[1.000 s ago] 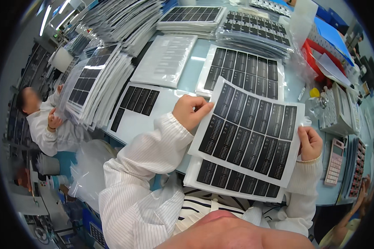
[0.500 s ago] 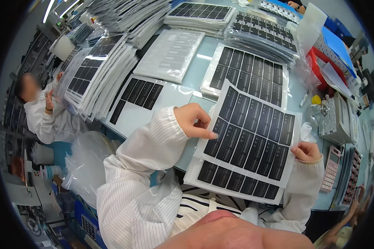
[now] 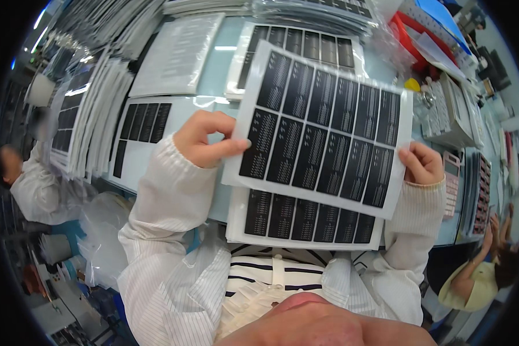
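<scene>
A white sheet (image 3: 333, 130) bearing two rows of black printed panels is held up between my hands, slightly bowed. My left hand (image 3: 205, 141) pinches its left edge, thumb on top and fingers behind. At the opposite edge, my right hand (image 3: 423, 162) grips the sheet between thumb and curled fingers. Just below and partly covered by it lies a stack of similar sheets (image 3: 236, 222) at the table's near edge. Behind the raised sheet, another pile of panelled sheets (image 3: 233, 81) is partly hidden.
Left of my hands lies a sheet with a few black panels (image 3: 145, 122). Tall bagged stacks (image 3: 101, 115) stand further left, near another person. A plastic-wrapped pack (image 3: 176, 57) lies behind. To the right are a pink calculator (image 3: 452, 181), a grey box file (image 3: 452, 109) and a red tray (image 3: 406, 37).
The sheet has risen off the stack below, its far side now overlapping the rear pile. My left hand has closed on its left edge. The whole view has shifted.
</scene>
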`<action>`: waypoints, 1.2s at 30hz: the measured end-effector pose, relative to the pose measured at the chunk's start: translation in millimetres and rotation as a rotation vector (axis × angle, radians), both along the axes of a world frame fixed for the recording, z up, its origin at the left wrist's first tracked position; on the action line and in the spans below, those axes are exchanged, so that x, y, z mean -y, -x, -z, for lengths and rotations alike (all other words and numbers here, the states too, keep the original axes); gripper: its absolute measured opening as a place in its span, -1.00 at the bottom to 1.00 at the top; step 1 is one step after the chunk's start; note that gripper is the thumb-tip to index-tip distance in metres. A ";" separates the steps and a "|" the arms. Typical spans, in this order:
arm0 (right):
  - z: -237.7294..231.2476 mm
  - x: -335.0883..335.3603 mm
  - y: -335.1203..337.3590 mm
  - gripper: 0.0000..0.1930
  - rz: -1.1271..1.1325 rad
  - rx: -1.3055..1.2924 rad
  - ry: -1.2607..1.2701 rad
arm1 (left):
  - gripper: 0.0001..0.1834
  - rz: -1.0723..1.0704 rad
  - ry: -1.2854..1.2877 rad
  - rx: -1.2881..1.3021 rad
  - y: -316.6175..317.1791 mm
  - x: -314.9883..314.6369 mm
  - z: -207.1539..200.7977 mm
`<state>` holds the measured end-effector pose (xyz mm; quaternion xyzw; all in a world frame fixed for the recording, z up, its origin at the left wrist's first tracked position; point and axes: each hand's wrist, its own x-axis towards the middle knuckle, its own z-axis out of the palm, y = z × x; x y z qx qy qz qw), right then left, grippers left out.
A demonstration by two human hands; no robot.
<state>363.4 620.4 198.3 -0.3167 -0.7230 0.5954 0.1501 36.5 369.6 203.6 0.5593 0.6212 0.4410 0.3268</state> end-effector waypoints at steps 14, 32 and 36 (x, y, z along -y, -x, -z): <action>-7.4 20.6 11.0 -0.82 0.386 -0.393 -0.537 | -0.92 -0.257 -0.528 -0.372 -9.2 -4.1 3.3; -1.8 20.8 17.6 -0.79 0.408 -0.405 -0.607 | -0.76 -0.309 -0.628 -0.445 -7.1 -3.0 11.0; -0.9 20.6 17.1 -0.79 0.404 -0.421 -0.596 | -0.74 -0.309 -0.647 -0.480 -6.1 -2.5 11.9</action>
